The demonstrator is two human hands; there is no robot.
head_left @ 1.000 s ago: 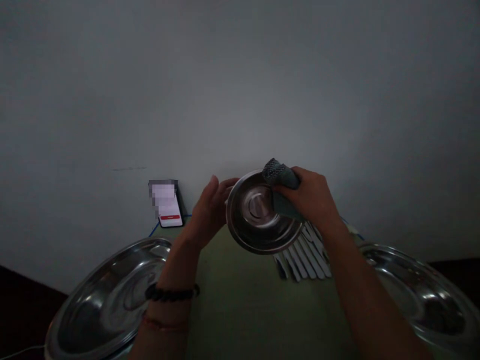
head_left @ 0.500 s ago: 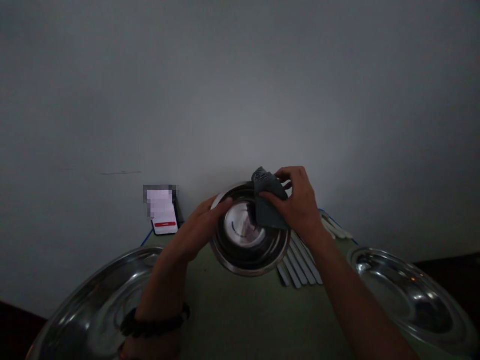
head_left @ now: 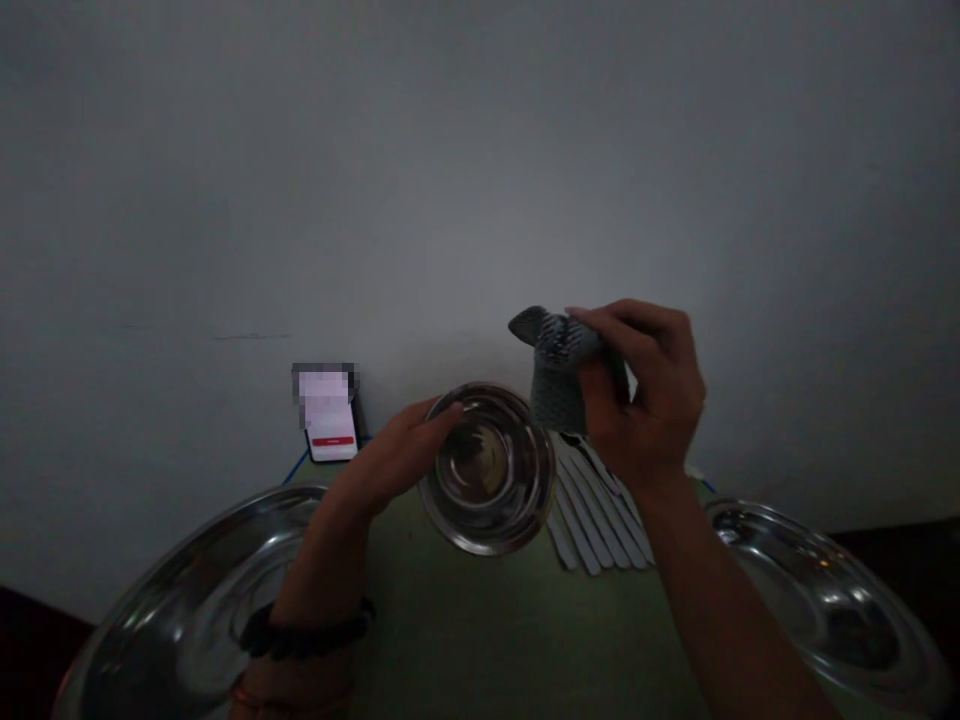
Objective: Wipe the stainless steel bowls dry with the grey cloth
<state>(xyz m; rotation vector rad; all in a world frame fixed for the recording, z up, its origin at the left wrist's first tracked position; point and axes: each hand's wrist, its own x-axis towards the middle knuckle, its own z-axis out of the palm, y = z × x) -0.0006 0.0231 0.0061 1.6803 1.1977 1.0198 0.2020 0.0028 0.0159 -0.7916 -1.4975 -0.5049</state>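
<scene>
A small steel bowl [head_left: 486, 470] is held above the green table [head_left: 480, 640], its opening turned toward me. My left hand [head_left: 390, 460] grips the bowl's left rim, a dark bead bracelet on that wrist. To the upper right of the bowl, my right hand [head_left: 645, 395] is closed around a crumpled grey cloth [head_left: 555, 365], lifted clear of the bowl's inside.
A large steel plate [head_left: 187, 610] lies at the table's left and another large steel plate [head_left: 825, 600] at its right. Several white-handled pieces of cutlery [head_left: 600, 510] lie side by side behind the bowl. A phone [head_left: 330, 420] leans against the grey wall.
My right hand has lifted the cloth up and out of the bowl, to the right. The bowl has tipped more upright and dropped slightly in my left hand.
</scene>
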